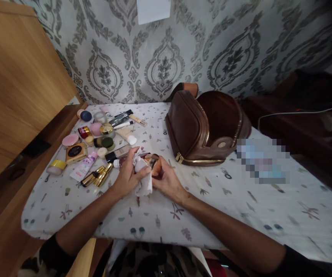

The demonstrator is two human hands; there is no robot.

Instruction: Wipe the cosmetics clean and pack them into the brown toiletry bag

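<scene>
Near the middle of the table, my left hand (130, 174) is closed on a crumpled white tissue (145, 185). Right beside it, my right hand (168, 177) has its fingers wrapped round a small brownish, shiny item (154, 161), whose exact shape the fingers hide. The two hands nearly touch. Left of them lie gold tubes (102, 175), a pink-and-white tube (83, 166) and a foundation bottle with a black cap (119, 153). A brown leather bag (187, 125) sits open behind my right hand, its zipper undone.
Several jars, tubes and compacts, among them a yellow box (76, 153), cover the left of the patterned table (157, 227). A blurred, pixelated item (262, 161) lies right of the bag. Wooden furniture (24, 73) stands at the left; patterned wallpaper (164, 65) is behind.
</scene>
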